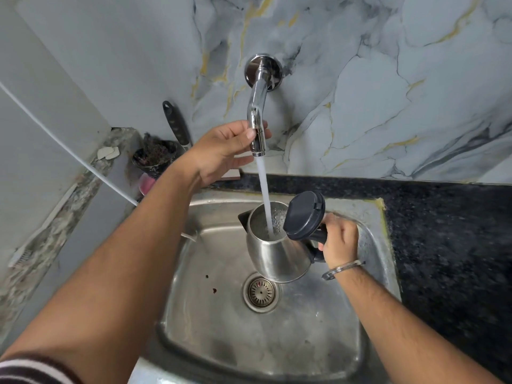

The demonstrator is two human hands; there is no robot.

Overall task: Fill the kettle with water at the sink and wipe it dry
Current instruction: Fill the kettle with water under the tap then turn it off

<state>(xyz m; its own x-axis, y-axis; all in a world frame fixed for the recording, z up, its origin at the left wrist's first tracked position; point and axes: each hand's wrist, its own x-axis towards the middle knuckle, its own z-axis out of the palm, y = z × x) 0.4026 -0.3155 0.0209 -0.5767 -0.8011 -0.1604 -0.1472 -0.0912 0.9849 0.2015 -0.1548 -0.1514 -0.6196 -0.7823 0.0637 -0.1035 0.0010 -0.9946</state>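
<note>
A steel kettle [278, 257] with a dark handle hangs over the steel sink [371, 217], its dark lid [303, 214] flipped open. My right hand [339, 241] grips the handle. A chrome wall tap [259, 106] runs, and its stream [265, 195] falls straight into the kettle's mouth. My left hand [221, 152] is raised to the tap's spout, thumb and fingers closed around its lower end.
The sink drain [261, 292] lies below the kettle. A black speckled counter [448, 245] runs along the right. A dark cup with a scrubber [155, 156], a black-handled utensil [176, 123] and a pink item [146, 184] sit at the back left corner. A white cable [69, 151] crosses the left wall.
</note>
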